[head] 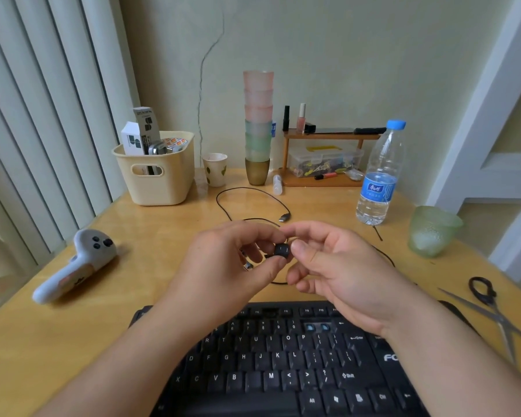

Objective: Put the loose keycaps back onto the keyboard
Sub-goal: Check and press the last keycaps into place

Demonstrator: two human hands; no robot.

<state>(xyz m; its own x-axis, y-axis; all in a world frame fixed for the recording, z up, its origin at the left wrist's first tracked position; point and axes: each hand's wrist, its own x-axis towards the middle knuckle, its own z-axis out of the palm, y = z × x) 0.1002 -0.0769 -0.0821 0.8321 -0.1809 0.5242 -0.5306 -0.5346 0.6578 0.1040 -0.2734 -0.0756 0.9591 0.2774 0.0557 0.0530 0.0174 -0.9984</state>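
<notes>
A small black keycap (pixel 282 251) is held up in the air above the desk, just past the far edge of the keyboard (pixel 283 362). It is pinched from both sides: the left hand (pixel 226 266) has it between thumb and curled fingers, and the right hand (pixel 337 266) meets it with fingertips closed on its other side, so the two hands touch around it. A pale mark shows on the cap's face (too small to read).

The keyboard is black and lies nearest the person, under both forearms. In its number row, right of the 0 key, two bare spots (pixel 317 327) show blue where caps are missing.

A thin black cable (pixel 253 203) loops over the wooden desk (pixel 73 341) behind the hands, its plug lying loose. To the left lies a white game controller (pixel 79 263); to the right, a pair of scissors (pixel 494 308) and a green glass cup (pixel 432 230). Farther back stand a water bottle (pixel 379 176) with a blue cap, a tall stack of coloured cups (pixel 257 127), a paper cup (pixel 215 169), a cream basket (pixel 155 173) with boxes in it, and a small wooden shelf (pixel 322 155) against the wall.
</notes>
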